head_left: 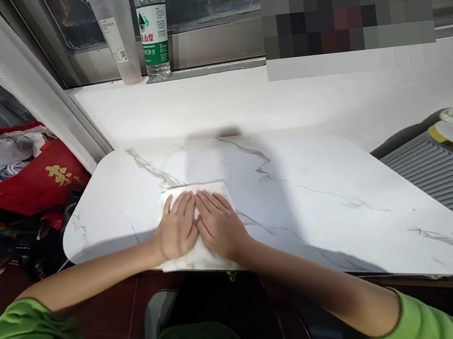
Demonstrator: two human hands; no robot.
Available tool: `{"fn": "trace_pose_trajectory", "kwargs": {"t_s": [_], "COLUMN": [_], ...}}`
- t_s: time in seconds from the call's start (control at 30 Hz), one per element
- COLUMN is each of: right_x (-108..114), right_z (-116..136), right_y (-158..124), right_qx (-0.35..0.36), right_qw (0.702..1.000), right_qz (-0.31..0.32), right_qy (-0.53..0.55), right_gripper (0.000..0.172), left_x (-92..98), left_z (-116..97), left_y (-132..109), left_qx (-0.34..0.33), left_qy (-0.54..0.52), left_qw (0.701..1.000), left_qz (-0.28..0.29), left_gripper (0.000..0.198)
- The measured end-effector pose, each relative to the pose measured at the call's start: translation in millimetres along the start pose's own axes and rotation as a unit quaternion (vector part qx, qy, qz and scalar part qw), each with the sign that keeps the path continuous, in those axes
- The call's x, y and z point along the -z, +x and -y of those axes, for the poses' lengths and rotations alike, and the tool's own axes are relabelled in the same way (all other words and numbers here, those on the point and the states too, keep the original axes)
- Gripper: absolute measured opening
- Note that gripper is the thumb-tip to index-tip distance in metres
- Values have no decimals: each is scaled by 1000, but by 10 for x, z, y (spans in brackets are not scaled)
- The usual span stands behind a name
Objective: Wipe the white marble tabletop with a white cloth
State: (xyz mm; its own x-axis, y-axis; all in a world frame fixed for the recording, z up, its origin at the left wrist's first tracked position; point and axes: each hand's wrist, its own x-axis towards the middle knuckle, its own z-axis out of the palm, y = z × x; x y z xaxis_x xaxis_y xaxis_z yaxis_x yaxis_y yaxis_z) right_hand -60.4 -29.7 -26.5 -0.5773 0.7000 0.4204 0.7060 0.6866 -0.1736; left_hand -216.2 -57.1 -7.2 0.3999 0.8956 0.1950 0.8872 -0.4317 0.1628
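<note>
A white cloth lies spread on the white marble-patterned tabletop, near its front edge and left of the middle. Flat on the cloth rests my left hand, its fingers stretched out and pointing away from me. My right hand presses beside it, palm down, with the fingers also extended. The two hands nearly touch at the index fingers and thumbs. Neither is wrapped around anything, and part of the cloth is hidden beneath them.
On the window ledge stand a clear plastic cup and a water bottle with a green label. A red bag holding white fabric is at the left. To the right sits a ribbed grey surface. A white wall backs the table.
</note>
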Motion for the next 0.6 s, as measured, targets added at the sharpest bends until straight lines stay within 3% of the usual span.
{"fn": "trace_pose_trajectory", "kwargs": {"t_s": [0.23, 0.33, 0.47, 0.6], "right_x": [-422, -533, -594, -556], "right_z": [-406, -552, -642, -560], "right_y": [1226, 1624, 1780, 1590], "right_qx": [-55, -90, -122, -124], "right_qw": [998, 996, 993, 992], "right_qz": [15, 10, -1, -5], "right_qy": [-14, -17, -6, 3], "right_gripper": [46, 42, 45, 47], "left_x": [36, 51, 18, -5], "left_z": [1052, 1346, 1444, 1327], "left_y": [1038, 1423, 1605, 1436], "left_qx": [23, 17, 25, 22], "left_qy": [-5, -15, -6, 12], "left_qw": [999, 999, 999, 999], "left_qz": [40, 37, 24, 38], "left_gripper": [55, 51, 48, 50]}}
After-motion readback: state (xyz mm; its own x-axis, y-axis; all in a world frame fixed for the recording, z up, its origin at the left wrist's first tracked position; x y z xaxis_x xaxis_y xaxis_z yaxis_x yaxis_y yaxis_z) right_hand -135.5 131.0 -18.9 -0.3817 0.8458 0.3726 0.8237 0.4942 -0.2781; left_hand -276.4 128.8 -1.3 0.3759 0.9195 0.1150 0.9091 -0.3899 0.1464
